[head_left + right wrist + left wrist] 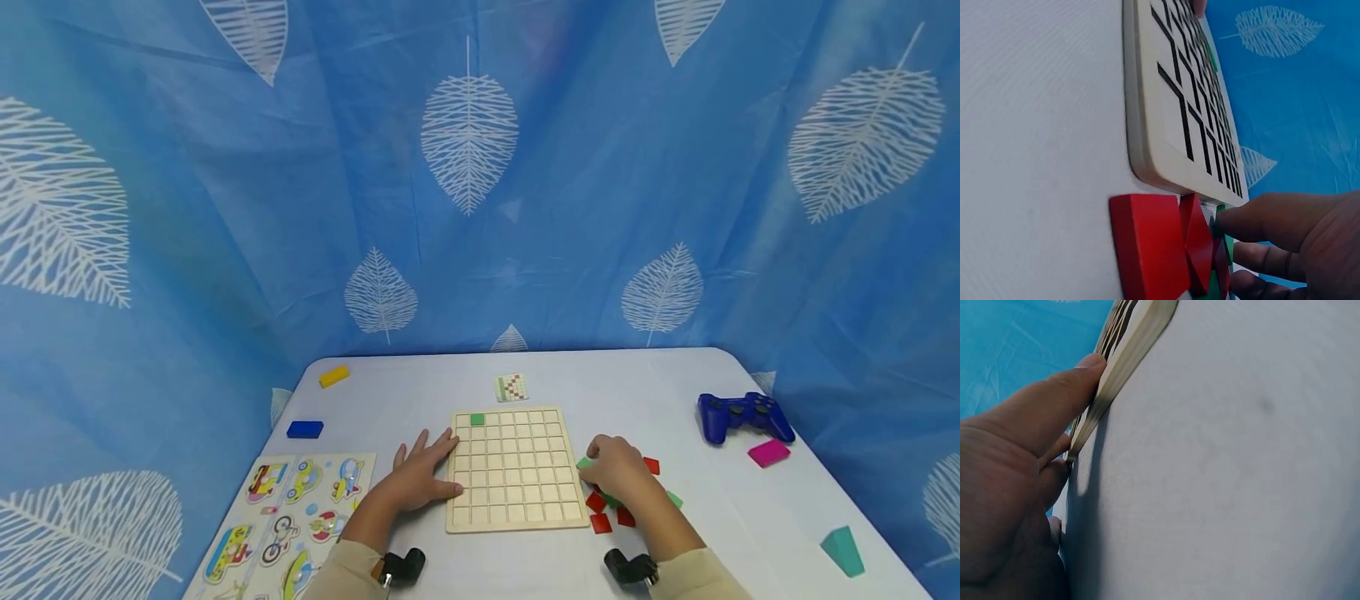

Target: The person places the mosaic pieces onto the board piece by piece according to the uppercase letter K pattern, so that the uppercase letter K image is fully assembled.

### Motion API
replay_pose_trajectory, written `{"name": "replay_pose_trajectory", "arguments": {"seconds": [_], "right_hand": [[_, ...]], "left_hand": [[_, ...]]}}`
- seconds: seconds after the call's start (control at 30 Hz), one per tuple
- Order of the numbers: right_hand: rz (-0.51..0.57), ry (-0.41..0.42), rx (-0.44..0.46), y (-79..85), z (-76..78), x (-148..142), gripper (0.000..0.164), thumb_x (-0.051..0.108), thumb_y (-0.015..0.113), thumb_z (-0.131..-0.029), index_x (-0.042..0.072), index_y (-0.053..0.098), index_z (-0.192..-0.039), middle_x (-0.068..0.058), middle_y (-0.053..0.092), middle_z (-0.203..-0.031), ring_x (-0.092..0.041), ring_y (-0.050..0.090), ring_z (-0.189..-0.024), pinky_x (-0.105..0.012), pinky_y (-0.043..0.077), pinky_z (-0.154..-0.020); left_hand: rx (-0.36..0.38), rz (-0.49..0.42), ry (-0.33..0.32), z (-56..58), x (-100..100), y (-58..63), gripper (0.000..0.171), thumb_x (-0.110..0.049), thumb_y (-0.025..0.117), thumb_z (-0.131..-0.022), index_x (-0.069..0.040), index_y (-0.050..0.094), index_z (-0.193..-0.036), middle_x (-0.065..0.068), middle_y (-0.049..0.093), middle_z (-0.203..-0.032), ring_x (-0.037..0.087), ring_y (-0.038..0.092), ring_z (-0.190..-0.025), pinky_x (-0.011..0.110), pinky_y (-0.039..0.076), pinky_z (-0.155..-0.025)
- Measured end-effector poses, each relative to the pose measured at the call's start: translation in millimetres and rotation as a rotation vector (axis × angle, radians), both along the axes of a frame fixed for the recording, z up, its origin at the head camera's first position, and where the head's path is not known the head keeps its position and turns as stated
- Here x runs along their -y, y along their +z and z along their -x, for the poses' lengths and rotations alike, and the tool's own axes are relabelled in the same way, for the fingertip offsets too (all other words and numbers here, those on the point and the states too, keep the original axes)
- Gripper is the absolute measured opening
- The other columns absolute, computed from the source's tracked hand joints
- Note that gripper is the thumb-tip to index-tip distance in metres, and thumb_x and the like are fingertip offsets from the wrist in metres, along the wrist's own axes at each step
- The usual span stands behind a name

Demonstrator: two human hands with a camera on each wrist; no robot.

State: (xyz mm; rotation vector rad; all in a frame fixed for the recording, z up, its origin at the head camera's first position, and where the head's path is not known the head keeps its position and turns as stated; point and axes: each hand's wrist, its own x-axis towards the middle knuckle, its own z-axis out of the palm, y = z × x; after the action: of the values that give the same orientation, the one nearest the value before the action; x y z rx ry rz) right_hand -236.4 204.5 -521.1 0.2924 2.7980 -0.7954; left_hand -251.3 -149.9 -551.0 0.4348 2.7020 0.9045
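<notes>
A square wooden grid board [517,527] lies on the table, with one green tile [477,419] in its top row. My left hand [420,477] rests at the board's left edge, fingers spread; in the left wrist view its thumb [1054,403] presses on the rim. At the board's right side my right hand [618,468] reaches into a pile of red and green tiles, curled fingers and thumb pinching a green tile [584,463]. Red tiles [601,523] lie below the hand; in the right wrist view a red tile [1150,244] stands out close up. The palm hides part of the pile.
A small pattern card [512,387] lies behind the board. Left are a picture puzzle board [300,508], a blue block [304,429] and a yellow block [334,376]. Right are a blue game controller [742,415], a pink block [768,452] and a teal block [843,551].
</notes>
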Motion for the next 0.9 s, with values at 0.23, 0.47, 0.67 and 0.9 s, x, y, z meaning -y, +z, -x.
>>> {"name": "replay_pose_trajectory", "arguments": {"seconds": [0.23, 0.47, 0.67, 0.9], "right_hand": [[0.020, -0.029, -0.001, -5.0, -1.0, -4.7, 0.025, 0.013, 0.080, -0.084, 0.004, 0.066, -0.102, -0.012, 0.061, -0.093, -0.025, 0.058, -0.082, -0.030, 0.050, -0.059], [0.073, 0.037, -0.133, 2.7, 8.4, 11.8, 0.026, 0.013, 0.079, -0.087, 0.001, 0.068, -0.107, -0.011, 0.066, -0.099, -0.024, 0.059, -0.085, -0.035, 0.055, -0.066], [0.253, 0.201, -0.232, 6.8, 26.6, 62.9, 0.024, 0.015, 0.079, -0.089, 0.008, 0.072, -0.112, -0.006, 0.068, -0.108, -0.022, 0.064, -0.097, -0.043, 0.058, -0.081], [0.275, 0.318, -0.238, -1.0, 53.7, 119.8, 0.020, 0.019, 0.080, -0.092, 0.013, 0.073, -0.109, -0.002, 0.066, -0.102, -0.018, 0.061, -0.089, -0.040, 0.056, -0.078]], "left_hand": [[0.004, -0.002, -0.012, 0.9, -1.1, -3.1, 0.091, -0.048, 0.084, -0.086, -0.021, 0.042, -0.162, 0.001, 0.028, -0.173, 0.041, 0.004, -0.163, 0.070, -0.006, -0.125], [-0.002, 0.015, 0.006, -0.2, 0.0, -0.8, 0.090, -0.046, 0.084, -0.086, -0.021, 0.042, -0.162, 0.000, 0.028, -0.173, 0.039, 0.003, -0.163, 0.067, -0.006, -0.127], [0.003, 0.014, 0.006, -1.1, 1.3, -1.5, 0.090, -0.047, 0.084, -0.086, -0.022, 0.042, -0.162, -0.001, 0.028, -0.173, 0.039, 0.004, -0.163, 0.068, -0.005, -0.127], [0.008, 0.045, 0.007, 1.2, -0.3, -1.0, 0.090, -0.049, 0.082, -0.087, -0.024, 0.041, -0.162, -0.002, 0.027, -0.174, 0.038, 0.003, -0.164, 0.067, -0.006, -0.127]]}}
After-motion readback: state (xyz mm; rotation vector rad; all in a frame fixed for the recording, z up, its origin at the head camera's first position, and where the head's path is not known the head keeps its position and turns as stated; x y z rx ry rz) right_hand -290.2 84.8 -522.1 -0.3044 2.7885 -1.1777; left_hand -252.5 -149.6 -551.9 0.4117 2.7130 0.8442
